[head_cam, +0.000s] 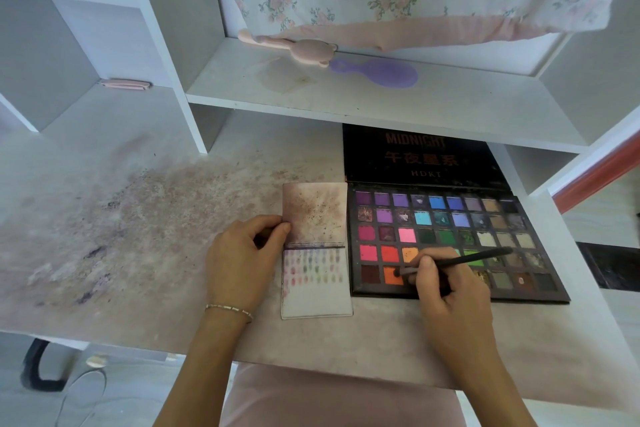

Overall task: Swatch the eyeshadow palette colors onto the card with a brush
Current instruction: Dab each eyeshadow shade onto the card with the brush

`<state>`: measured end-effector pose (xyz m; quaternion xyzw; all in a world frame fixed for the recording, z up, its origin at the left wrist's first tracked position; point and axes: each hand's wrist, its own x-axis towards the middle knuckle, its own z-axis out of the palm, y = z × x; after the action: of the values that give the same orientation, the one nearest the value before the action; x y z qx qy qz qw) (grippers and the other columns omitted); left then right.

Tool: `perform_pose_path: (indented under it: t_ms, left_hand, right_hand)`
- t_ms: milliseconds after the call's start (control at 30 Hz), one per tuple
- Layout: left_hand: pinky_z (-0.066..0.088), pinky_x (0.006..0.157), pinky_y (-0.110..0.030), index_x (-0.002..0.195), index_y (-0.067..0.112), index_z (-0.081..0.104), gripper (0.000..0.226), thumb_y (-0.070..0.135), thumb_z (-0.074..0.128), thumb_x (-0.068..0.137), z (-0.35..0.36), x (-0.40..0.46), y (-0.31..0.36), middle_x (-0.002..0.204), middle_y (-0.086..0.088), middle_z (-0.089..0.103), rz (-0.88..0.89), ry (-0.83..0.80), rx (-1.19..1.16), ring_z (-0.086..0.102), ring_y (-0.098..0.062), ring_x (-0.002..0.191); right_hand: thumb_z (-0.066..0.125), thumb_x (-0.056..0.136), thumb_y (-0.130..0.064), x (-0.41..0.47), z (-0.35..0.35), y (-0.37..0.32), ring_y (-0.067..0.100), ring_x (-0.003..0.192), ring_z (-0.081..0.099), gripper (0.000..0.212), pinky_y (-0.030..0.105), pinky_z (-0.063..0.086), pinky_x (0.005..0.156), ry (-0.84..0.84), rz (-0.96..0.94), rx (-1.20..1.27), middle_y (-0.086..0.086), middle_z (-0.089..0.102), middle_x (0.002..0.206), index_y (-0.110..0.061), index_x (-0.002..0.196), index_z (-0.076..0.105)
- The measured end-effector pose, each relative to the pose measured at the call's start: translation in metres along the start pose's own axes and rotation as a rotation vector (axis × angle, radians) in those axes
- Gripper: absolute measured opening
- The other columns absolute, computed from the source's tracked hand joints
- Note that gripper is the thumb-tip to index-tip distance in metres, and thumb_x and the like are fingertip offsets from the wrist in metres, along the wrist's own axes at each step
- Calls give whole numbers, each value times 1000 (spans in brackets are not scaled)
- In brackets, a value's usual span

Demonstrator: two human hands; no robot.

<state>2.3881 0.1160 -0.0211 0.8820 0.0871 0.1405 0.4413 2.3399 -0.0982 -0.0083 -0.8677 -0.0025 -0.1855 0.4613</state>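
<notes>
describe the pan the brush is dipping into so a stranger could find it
Start at the open palette on the desk, right of the card. Go to its bottom row, nearest the person; the pan is second from the left. It is bright orange, beside a dark brown pan, with the brush tip on it.

Soft, even daylight, a little washed out; shadows are weak, edges bend from the wide lens, details slightly blurred.

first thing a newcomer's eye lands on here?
Probably the open eyeshadow palette on the desk's right side, a bright grid of pans where the right hand dips a brush into an orange pan in the bottom row. Next, the card just left of it, smudged and bearing small swatches, pinched at its edge by the left hand.
</notes>
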Motion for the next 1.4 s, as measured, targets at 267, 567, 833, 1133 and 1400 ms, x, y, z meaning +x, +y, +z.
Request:
perform_pose_path:
  t_ms: [267,567,833,1133,1400]
  left_hand:
    - [42,63,-21,86,21,73,11,25,66,80,-1,-1,0,71,11,63,1,-3,4,57,-8,69]
    - [38,62,-13,85,24,73,11,28,65,79,0,0,-2,73,10,66,2,-9,2,54,0,67]
    - [39,62,-14,85,26,73,11,30,65,79,0,1,-2,73,11,67,-5,-19,-1,57,-4,69]
    - [37,61,-12,85,25,73,10,29,66,79,-1,1,-2,71,13,65,2,-11,-4,53,1,66]
    - [38,61,-12,85,25,73,10,29,66,79,-1,1,-1,66,21,57,2,-7,4,53,2,66]
  right_hand:
    - [44,79,-37,-7,13,-13,5,63,60,14,7,42,52,-47,36,185,-4,62,64,-36,69,54]
    - [49,75,-44,-18,50,-41,6,73,65,9,13,47,61,-264,11,288,-15,66,81,-47,83,52]
    - [52,80,-32,-17,57,-38,8,75,62,13,12,43,62,-285,-14,170,-12,64,80,-44,76,50]
    - [51,81,-30,-18,57,-37,9,73,56,11,9,39,61,-320,-35,112,-7,63,73,-36,73,48]
    - [51,81,-28,-17,56,-38,9,75,57,11,11,41,62,-337,-30,123,-9,62,74,-36,73,49]
